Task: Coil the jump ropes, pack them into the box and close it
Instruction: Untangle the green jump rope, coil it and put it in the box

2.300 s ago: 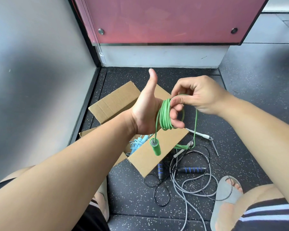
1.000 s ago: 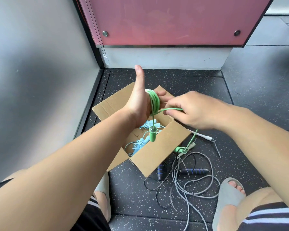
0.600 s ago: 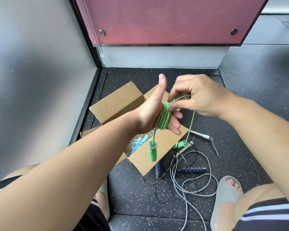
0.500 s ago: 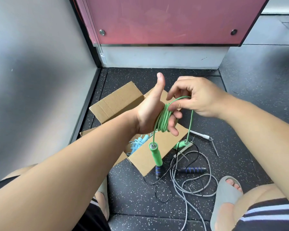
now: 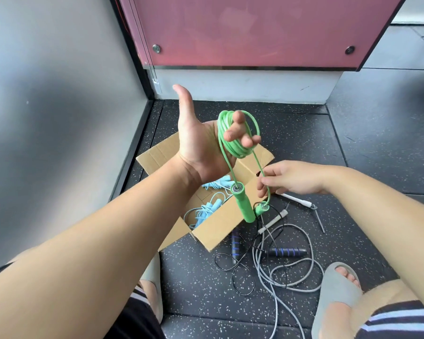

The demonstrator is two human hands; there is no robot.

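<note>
My left hand (image 5: 201, 148) is raised above the open cardboard box (image 5: 220, 226), thumb up, with the green jump rope (image 5: 235, 145) coiled around its fingers. One green handle (image 5: 242, 204) dangles from the coil over the box's near flap. My right hand (image 5: 291, 179) pinches the rope's free end just above the second green handle (image 5: 261, 209). A light blue jump rope (image 5: 206, 209) lies inside the box. On the floor to the right lie a grey rope (image 5: 287, 272) with white handles and a black rope with blue-striped handles (image 5: 287, 252).
The box stands on a speckled black rubber floor (image 5: 353, 143), close to a grey wall (image 5: 54, 106) on the left and a pink panel (image 5: 250, 30) behind. My feet in grey slippers (image 5: 338, 287) flank the loose ropes.
My left hand has lifted higher with the coil. My right hand has dropped from the coil down along the free end to just above the second handle, which has lifted off the floor.
</note>
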